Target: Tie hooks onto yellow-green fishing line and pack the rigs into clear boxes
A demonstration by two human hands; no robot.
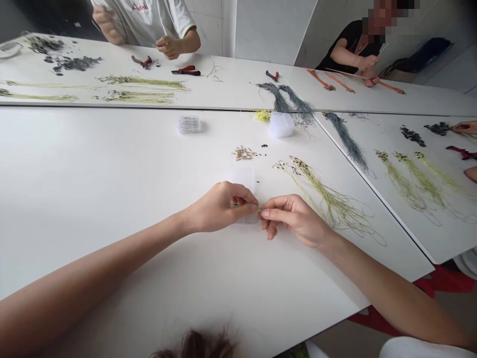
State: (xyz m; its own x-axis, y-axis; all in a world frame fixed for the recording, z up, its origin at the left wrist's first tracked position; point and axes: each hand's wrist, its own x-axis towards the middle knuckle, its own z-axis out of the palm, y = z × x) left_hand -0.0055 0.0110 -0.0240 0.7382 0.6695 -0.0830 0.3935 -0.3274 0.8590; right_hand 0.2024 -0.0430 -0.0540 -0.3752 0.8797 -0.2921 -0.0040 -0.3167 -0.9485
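My left hand (222,208) and my right hand (291,218) meet over the white table (112,174), their fingertips pinching a small gold fishing hook (259,209) with pale green line. The fingers hide most of the hook. A flat transparent plastic box (242,186) lies under my left hand. Just right of my right hand spreads a bundle of pale green lines (331,209) with hooks at their ends. Above my hands lie a small heap of loose gold hooks (244,153) and several tiny black beads (264,146).
Farther off are a small transparent case (189,124), a transparent block-shaped container (281,124), a yellow-green skein (263,116) and grey-blue line bundles (346,141). Red-handled pliers (185,71) lie on the far table. Co-workers (149,20) (350,47) work across the tables.
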